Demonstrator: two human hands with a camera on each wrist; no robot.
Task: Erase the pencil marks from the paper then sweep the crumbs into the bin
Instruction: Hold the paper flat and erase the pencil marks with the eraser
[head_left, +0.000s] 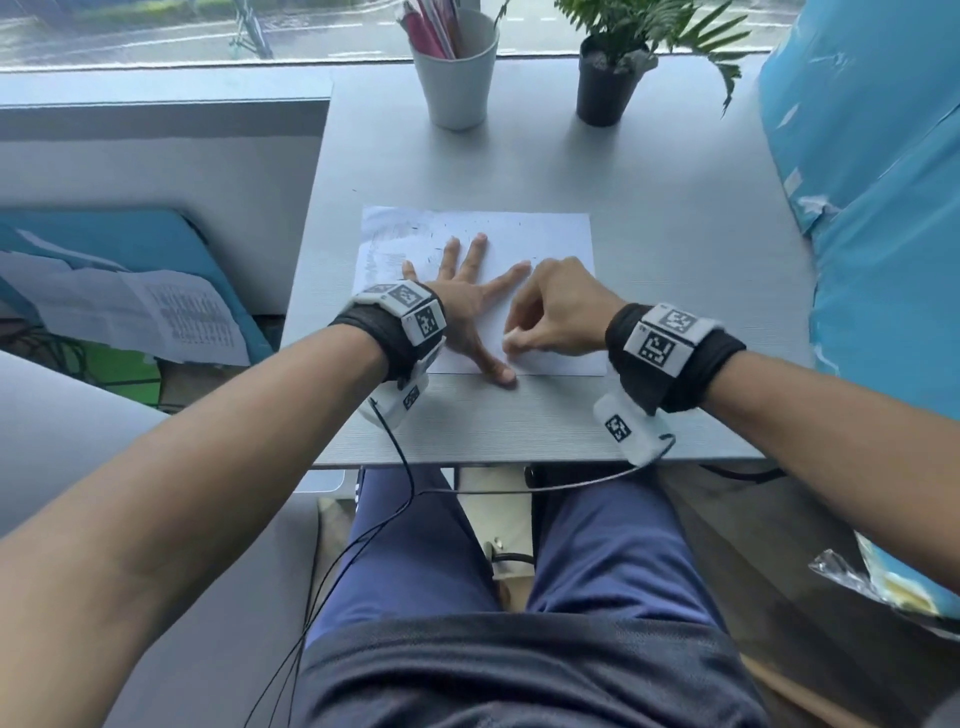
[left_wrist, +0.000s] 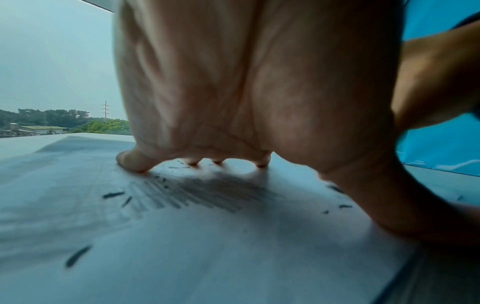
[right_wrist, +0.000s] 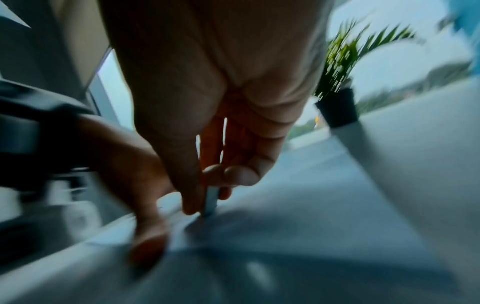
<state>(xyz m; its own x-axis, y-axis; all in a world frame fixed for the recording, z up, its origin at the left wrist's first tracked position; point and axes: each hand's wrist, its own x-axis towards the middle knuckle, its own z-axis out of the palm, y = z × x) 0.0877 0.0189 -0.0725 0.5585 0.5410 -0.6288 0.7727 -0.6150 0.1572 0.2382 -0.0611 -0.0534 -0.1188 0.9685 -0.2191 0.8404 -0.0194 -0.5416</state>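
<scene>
A white sheet of paper (head_left: 550, 239) lies on the grey table (head_left: 675, 260), with pencil shading (head_left: 387, 249) along its left side. My left hand (head_left: 470, 291) lies flat on the sheet, fingers spread and straight, pressing it down. My right hand (head_left: 550, 317) pinches a small white eraser (head_left: 511, 340) between thumb and fingers, its tip on the paper near the front edge beside my left thumb. In the left wrist view dark pencil shading (left_wrist: 207, 193) and dark eraser crumbs (left_wrist: 113, 194) lie on the paper (left_wrist: 182, 257) under my left hand (left_wrist: 233, 102). The right wrist view shows the eraser (right_wrist: 211, 202) pinched against the sheet.
A white cup of pens (head_left: 457, 73) and a potted plant (head_left: 608, 83) stand at the table's far edge by the window. A blue plastic-wrapped bulk (head_left: 883, 208) borders the right side. Papers (head_left: 156, 317) lie below the table on the left. No bin is in view.
</scene>
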